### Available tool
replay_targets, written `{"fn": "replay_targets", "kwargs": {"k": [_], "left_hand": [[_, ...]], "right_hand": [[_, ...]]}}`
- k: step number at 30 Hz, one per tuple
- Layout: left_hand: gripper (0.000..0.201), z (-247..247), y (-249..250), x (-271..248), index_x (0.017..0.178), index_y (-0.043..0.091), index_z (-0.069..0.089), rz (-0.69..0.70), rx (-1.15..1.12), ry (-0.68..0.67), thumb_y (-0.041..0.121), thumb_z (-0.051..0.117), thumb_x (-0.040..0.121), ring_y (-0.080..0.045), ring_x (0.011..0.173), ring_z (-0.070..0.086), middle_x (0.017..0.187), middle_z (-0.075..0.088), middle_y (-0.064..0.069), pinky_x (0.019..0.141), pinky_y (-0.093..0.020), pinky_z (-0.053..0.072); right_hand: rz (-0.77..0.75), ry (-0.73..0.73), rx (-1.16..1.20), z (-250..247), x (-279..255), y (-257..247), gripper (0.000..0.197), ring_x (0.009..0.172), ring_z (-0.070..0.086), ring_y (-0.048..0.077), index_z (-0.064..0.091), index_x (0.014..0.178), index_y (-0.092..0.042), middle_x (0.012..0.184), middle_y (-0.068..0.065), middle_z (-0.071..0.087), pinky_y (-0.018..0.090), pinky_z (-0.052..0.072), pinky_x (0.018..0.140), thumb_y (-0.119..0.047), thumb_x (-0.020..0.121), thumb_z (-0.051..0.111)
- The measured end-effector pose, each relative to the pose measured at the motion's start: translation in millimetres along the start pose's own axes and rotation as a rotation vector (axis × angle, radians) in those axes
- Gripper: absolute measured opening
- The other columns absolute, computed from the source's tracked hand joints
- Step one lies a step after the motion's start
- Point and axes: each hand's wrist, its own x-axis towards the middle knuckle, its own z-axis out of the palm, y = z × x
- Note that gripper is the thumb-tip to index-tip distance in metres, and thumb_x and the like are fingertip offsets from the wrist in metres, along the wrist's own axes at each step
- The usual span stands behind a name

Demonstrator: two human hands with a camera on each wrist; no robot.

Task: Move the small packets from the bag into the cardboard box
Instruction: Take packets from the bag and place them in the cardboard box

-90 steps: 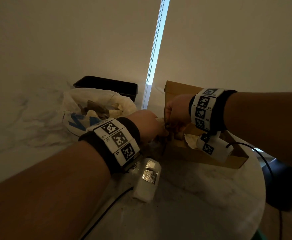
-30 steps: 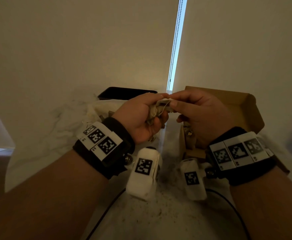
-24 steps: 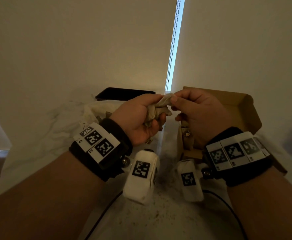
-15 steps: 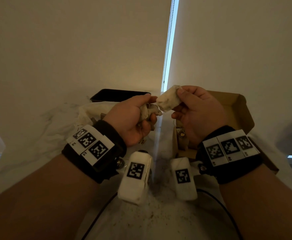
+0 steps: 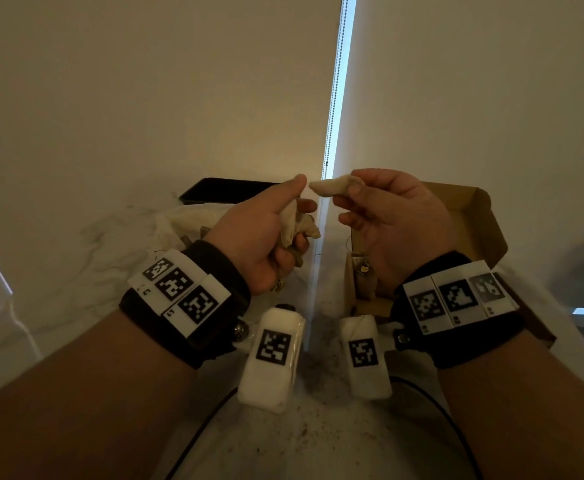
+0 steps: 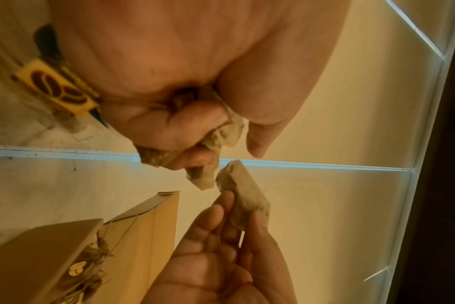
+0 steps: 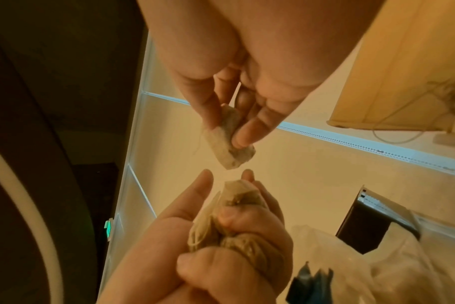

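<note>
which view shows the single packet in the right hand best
The right wrist view: the single packet hangs close and unblocked, pinched by the right hand, its frayed thread visible. The left wrist view shows it nearly as clearly, from the side. The head view shows only a small, dim sliver.

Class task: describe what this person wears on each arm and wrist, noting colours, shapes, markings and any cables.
Both forearms are bare, with no sleeves. Each wrist carries a wide black band topped by white rectangular plates printed with black square-patterned markers. Under each wrist hangs a white, rounded block bearing one more such marker; the right one looks similar. Thin black cables trail back from them.
</note>
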Motion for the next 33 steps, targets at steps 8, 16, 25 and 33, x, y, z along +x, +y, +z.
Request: {"fn": "replay_targets", "kwargs": {"k": [8,16,25,33], "left_hand": [[0.030,-1.0,-1.4,2.1,0.116,0.007,0.063,0.167,0.050,0.106,0.029,0.063,0.096,-0.009,0.051,0.049,0.090,0.057,-0.016,0.033,-0.016,0.031],[0.019,0.3,-3.3,-0.1,0.103,0.010,0.070,0.365,0.238,0.140,0.027,0.066,0.095,-0.014,0.055,0.051,0.076,0.060,-0.012,0.038,-0.021,0.036],[0.014,1.2,-4.6,-1.4,0.088,0.013,0.072,0.414,0.357,0.134,0.025,0.068,0.094,-0.016,0.056,0.054,0.071,0.063,-0.009,0.040,-0.022,0.040],[0.019,-0.9,-5.2,1.3,0.106,0.012,0.068,0.268,0.185,0.088,0.029,0.065,0.095,-0.013,0.056,0.051,0.086,0.060,-0.015,0.037,-0.020,0.034]], "right_hand": [[-0.089,-0.090,-0.160,4.0,-3.6,3.8,0.013,0.079,0.067,0.027,0.076,0.079,-0.014,0.087,0.014,0.072,0.034,0.054,0.067,-0.024,0.077,0.067],[0.007,-0.010,-0.089,2.7,0.3,6.3,0.027,0.084,0.070,0.024,0.065,0.110,-0.019,0.103,0.011,0.067,0.040,0.059,0.070,-0.015,0.084,0.072],[0.101,-0.043,-0.082,3.5,1.8,6.2,0.012,0.084,0.071,0.028,0.069,0.087,-0.012,0.091,0.012,0.074,0.037,0.058,0.069,-0.010,0.093,0.060],[0.179,-0.153,-0.122,2.7,1.4,6.3,0.014,0.075,0.067,0.019,0.065,0.106,-0.014,0.092,0.008,0.073,0.028,0.051,0.054,-0.012,0.094,0.058]]}}
